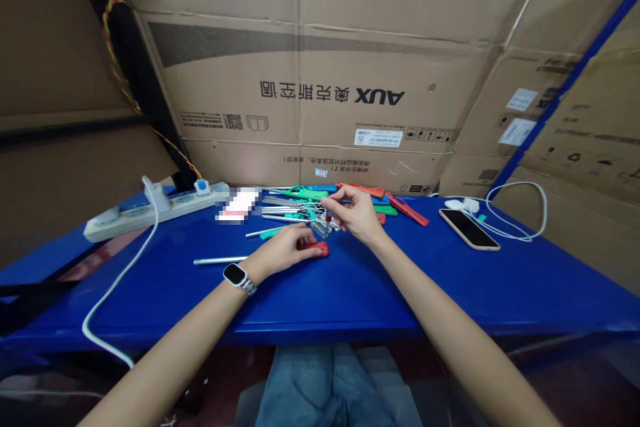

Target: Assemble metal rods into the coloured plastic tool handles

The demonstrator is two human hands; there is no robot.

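My left hand is closed around a red long-nosed lighter, pressing it to the blue table. Its metal tube points left from under the hand. My right hand pinches a small screwdriver upright, its thin shaft pointing down at the lighter's right end. Whether the tip touches cannot be told. Just beyond both hands lies a pile of lighter parts: metal tubes, a green handle and small clear and green pieces. Behind the right hand are more handles, among them a red one and a green one.
A phone lies at the right beside a white charger and looped cable. On the left a power strip carries a white cable across the table. A blurred white item lies near it. Cardboard walls enclose the back.
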